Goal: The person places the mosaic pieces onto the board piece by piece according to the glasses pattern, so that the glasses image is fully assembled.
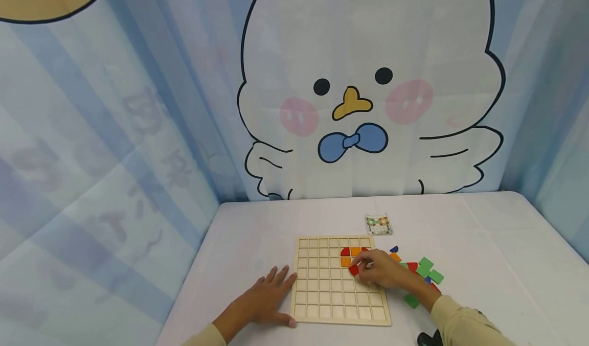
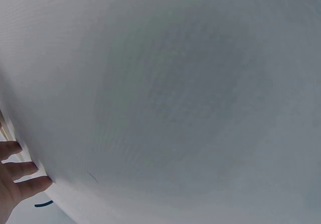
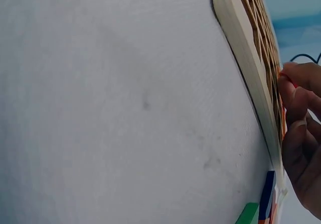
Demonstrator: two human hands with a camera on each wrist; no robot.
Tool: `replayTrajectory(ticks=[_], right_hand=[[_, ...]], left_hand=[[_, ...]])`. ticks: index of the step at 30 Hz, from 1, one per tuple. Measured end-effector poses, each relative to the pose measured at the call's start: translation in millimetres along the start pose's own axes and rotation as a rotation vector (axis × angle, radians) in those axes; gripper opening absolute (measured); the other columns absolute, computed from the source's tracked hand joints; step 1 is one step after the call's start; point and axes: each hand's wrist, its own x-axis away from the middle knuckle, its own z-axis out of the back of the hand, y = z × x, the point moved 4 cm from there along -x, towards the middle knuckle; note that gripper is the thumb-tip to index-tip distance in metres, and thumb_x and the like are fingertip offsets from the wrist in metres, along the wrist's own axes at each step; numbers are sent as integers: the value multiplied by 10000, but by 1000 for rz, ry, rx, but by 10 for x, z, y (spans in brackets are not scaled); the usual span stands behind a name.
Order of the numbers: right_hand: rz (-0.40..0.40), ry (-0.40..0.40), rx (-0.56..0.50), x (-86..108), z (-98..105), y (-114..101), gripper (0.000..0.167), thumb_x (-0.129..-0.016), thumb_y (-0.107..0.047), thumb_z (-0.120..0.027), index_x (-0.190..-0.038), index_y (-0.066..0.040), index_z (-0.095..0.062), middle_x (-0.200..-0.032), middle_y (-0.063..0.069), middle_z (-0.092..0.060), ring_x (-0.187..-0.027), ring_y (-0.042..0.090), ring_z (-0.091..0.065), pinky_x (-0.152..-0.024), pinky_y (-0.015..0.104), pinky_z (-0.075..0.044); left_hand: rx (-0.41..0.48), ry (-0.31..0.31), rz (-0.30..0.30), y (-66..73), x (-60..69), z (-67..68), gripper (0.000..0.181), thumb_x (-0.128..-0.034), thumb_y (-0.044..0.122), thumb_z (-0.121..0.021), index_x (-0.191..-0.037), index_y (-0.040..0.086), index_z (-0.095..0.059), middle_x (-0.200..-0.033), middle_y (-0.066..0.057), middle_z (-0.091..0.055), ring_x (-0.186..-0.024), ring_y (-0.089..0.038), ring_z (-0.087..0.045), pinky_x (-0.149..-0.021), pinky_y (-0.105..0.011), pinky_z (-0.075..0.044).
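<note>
A wooden grid board (image 1: 317,298) lies on the white table, with red and orange pieces in several of its upper right cells, one of them an orange square (image 1: 345,262). Between thumb and fingertips, my right hand (image 1: 379,269) pinches a red piece (image 1: 354,270) over the board, just below that orange square. In the right wrist view only a sliver of red shows at the fingertips of the right hand (image 3: 303,118). Fingers spread, my left hand (image 1: 269,297) rests at the board's left edge; the left wrist view catches some fingers of the left hand (image 2: 20,176).
Right of the board lies a loose pile of green pieces (image 1: 424,267), with red, blue and orange ones among them. Behind the board is a small pattern card (image 1: 379,225). A black object (image 1: 429,339) sits by the right sleeve. A printed curtain (image 1: 349,172) hangs behind the table.
</note>
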Motion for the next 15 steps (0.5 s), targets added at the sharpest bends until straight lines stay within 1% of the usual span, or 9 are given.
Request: replayTrajectory(ticks=[4,7,10,15], right_hand=[[2,5,48,-51,-56,-34,243,-856,-141,-785,-1057,-32,-699,-799,-38,-632,-712,32,-547,-630,206,-470],[4,21,91,-73,-82,-57,229,-853,-173,-795,-1034,-61,-710,-776,-66,-623,-713,27,-537,-665,214,-454],[-1,31,133,-93,-101,-76,220,-856,-189,-795,-1030,-83,-715,-755,-84,-610,-687,27,-526,-661,218,-440],[-16,38,157,-108,-122,-105,220,-847,-171,-803,-1023,-78,-710,-745,-78,-600,-660,31,-517,-632,214,-429]], left_hand=[[1,-2,4,3,2,6,1096,-751,841,-568,-1608,247,-231,-1680,-108,-197,-1513,-421,-247,-1108,-612,-378],[8,-3,3,0,7,6,1098,-752,843,-564,-1609,245,-228,-1681,-110,-195,-1514,-421,-244,-1110,-612,-375],[20,-1,2,-1,15,11,1097,-753,835,-573,-1608,239,-232,-1679,-116,-199,-1513,-425,-243,-1110,-616,-372],[16,4,2,-3,8,-2,1098,-749,841,-573,-1607,245,-236,-1679,-110,-201,-1513,-421,-247,-1107,-614,-377]])
